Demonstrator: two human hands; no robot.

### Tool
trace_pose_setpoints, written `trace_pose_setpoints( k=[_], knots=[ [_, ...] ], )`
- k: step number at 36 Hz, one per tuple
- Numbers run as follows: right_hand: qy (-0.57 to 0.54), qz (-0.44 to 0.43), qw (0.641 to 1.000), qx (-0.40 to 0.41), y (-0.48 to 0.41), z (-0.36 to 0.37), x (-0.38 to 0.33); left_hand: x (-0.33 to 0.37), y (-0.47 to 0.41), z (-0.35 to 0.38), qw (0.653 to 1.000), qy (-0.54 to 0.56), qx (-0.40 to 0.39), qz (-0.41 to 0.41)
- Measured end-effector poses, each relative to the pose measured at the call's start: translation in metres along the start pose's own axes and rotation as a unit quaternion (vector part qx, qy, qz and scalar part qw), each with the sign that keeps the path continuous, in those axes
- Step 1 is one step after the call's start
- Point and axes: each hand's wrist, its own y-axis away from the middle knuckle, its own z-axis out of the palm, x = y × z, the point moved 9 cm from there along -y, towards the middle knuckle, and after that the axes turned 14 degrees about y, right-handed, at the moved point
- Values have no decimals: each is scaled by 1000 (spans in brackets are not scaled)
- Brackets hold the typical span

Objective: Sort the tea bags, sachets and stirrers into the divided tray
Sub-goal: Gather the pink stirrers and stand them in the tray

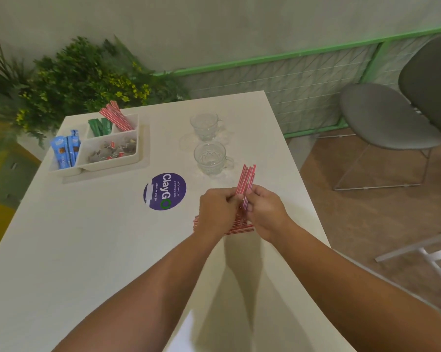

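My left hand (pixel 218 210) and my right hand (pixel 263 212) meet over the table and together grip a bundle of red striped stirrers (pixel 246 180) that stands nearly upright. Under my hands more red stirrers (pixel 236 228) lie flat in a pile, partly hidden. At the far left stands the white divided tray (pixel 140 138). It holds blue sachets (pixel 65 149) in the left part, green sachets (pixel 100 127) and red stirrers (pixel 116 115) in the back parts, and tea bags (pixel 112 149) in the large front part.
Two clear glass cups (pixel 205 125) (pixel 210 156) stand just beyond my hands. A round purple ClayGo sticker (pixel 164 191) lies on the white table. Green plants (pixel 82 77) fill the far left corner. A grey chair (pixel 392 118) stands off the table's right edge.
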Motion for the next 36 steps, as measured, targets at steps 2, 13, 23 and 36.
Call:
trace_pose_setpoints(
  k=[2,13,23,36],
  knots=[
    [-10,6,1000,1,0,4,1,-5,4,2,1000,7,23,-11],
    [-59,47,996,42,-6,11,12,-4,6,11,996,-92,19,3],
    [-24,10,998,49,-11,-1,-6,4,-7,-5,991,-93,-64,67],
    [69,-6,997,30,-13,-24,-10,-48,-37,-10,923,-342,-171,-38]
  ],
)
